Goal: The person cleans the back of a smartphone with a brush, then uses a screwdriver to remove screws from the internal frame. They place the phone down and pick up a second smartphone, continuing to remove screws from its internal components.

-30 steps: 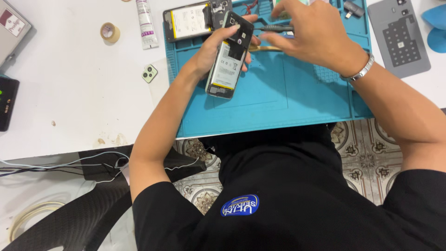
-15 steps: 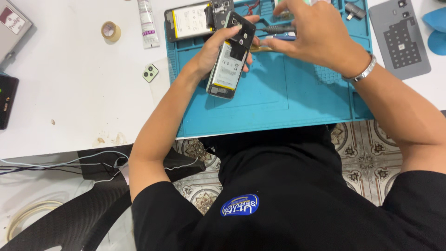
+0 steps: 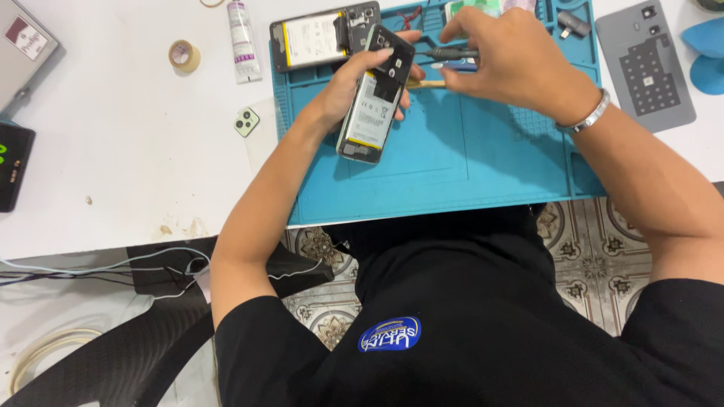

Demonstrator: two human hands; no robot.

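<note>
Two hands working on an opened phone over a blue mat.

Left hand (image 3: 343, 90) clasps the phone (image 3: 375, 94), tilted above the mat (image 3: 452, 151); right hand (image 3: 520, 64) pinches a dark tool (image 3: 445, 54) at its top. Second phone (image 3: 320, 34) lies behind.

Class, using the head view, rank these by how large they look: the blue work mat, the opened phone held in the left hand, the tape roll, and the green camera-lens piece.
1. Blue work mat
2. Opened phone
3. Tape roll and green camera-lens piece: these look alike, so no ranking between them.

Opened phone (image 3: 375, 98) over mat (image 3: 452, 166); second phone (image 3: 320, 34) behind it; tape roll (image 3: 184, 55), tube (image 3: 243, 34) left of mat
</note>
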